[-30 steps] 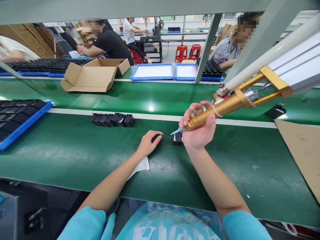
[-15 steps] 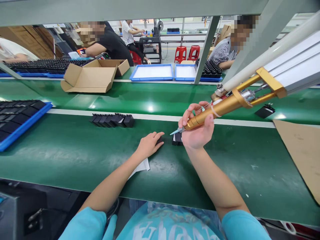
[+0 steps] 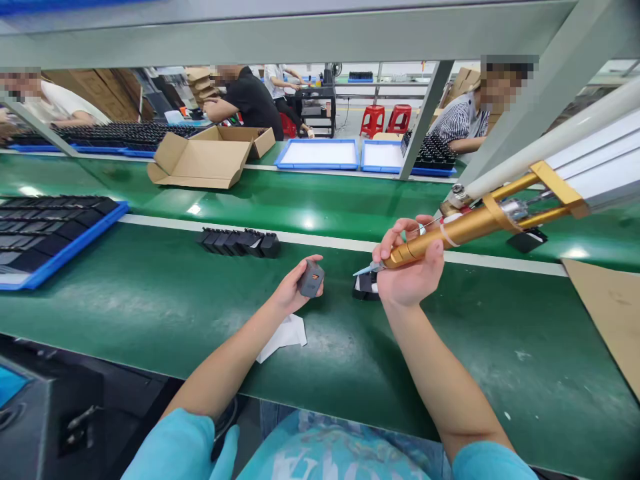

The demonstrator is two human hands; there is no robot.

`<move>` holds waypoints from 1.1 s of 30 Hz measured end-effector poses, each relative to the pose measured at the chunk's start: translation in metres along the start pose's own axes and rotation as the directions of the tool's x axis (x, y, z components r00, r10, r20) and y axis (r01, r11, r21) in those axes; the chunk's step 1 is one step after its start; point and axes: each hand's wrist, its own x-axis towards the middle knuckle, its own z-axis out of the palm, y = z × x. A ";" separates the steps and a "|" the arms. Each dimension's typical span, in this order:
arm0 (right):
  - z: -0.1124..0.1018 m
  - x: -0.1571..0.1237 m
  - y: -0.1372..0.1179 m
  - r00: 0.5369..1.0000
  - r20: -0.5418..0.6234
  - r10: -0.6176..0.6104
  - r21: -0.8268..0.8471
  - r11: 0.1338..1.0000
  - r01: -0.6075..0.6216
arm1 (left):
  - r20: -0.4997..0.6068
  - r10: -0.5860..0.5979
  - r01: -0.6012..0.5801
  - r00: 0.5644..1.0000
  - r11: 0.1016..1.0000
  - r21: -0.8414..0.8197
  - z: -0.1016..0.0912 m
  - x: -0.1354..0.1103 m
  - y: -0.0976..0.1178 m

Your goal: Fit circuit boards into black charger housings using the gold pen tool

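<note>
My left hand [image 3: 290, 289] grips a small black charger [image 3: 311, 280], its face with an orange USB port turned up towards me. In my right hand [image 3: 409, 283], palm up, lies a gold glue dispenser [image 3: 425, 245] with a pale blue nozzle [image 3: 367, 269]; my fingers curl round its front end. Just under the nozzle, black casings [image 3: 363, 288] with something white on them rest on the green bench, partly hidden by that hand. Behind my left hand, a row of black chargers [image 3: 239, 242] stands side by side. White paper [image 3: 287, 338] lies beneath my left wrist.
A blue tray [image 3: 83, 247] of black blocks sits at left. A cardboard sheet [image 3: 605, 300] lies at right, with a black block [image 3: 527, 241] behind it. An open carton [image 3: 203, 160] and blue trays [image 3: 317, 167] stand farther back. Co-workers sit beyond the frame.
My left hand has lifted the charger off the bench and turned over, bringing its port face into view. My right hand still holds the dispenser. The camera view has shifted slightly.
</note>
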 end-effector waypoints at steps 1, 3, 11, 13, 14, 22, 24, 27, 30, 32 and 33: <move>0.000 0.000 0.000 1.000 -0.005 0.004 -0.013 1.000 -0.004 | 0.036 0.024 -0.023 0.999 1.000 -0.013 -0.002 -0.001 -0.001; 0.000 -0.001 0.000 1.000 -0.019 0.008 -0.035 0.999 -0.008 | 0.089 0.062 -0.060 0.994 0.998 -0.019 -0.006 -0.001 -0.003; 0.003 0.002 0.001 0.989 -0.146 -0.014 -0.053 0.999 0.007 | 0.060 0.118 -0.125 0.991 0.986 0.112 -0.019 -0.002 0.001; 0.001 0.003 0.002 0.987 -0.158 -0.016 -0.066 0.998 0.006 | 0.052 0.128 -0.134 0.990 0.981 0.142 -0.017 -0.003 0.005; 0.000 0.004 0.002 0.987 -0.161 -0.020 -0.074 0.997 0.009 | 0.050 0.134 -0.141 0.990 0.978 0.154 -0.016 -0.004 0.007; -0.006 0.009 0.003 0.987 -0.158 -0.038 -0.096 0.995 0.023 | 0.082 0.146 -0.162 0.986 0.958 0.236 -0.013 -0.007 0.007; -0.007 0.010 0.004 0.987 -0.152 -0.043 -0.091 0.995 0.029 | 0.092 0.144 -0.163 0.985 0.954 0.253 -0.014 -0.008 0.007; -0.008 0.010 0.004 0.988 -0.146 -0.048 -0.091 0.995 0.035 | 0.106 0.143 -0.168 0.984 0.943 0.286 -0.014 -0.009 0.007; -0.009 0.011 0.005 0.989 -0.143 -0.046 -0.092 0.995 0.033 | 0.131 0.143 -0.179 0.981 0.928 0.328 -0.013 -0.010 0.008; -0.009 0.011 0.005 0.989 -0.142 -0.043 -0.089 0.996 0.031 | 0.160 0.151 -0.200 0.975 0.913 0.355 -0.013 -0.011 0.007; -0.009 0.011 0.005 0.989 -0.142 -0.044 -0.088 0.996 0.032 | 0.174 0.159 -0.214 0.972 0.905 0.368 -0.014 -0.011 0.007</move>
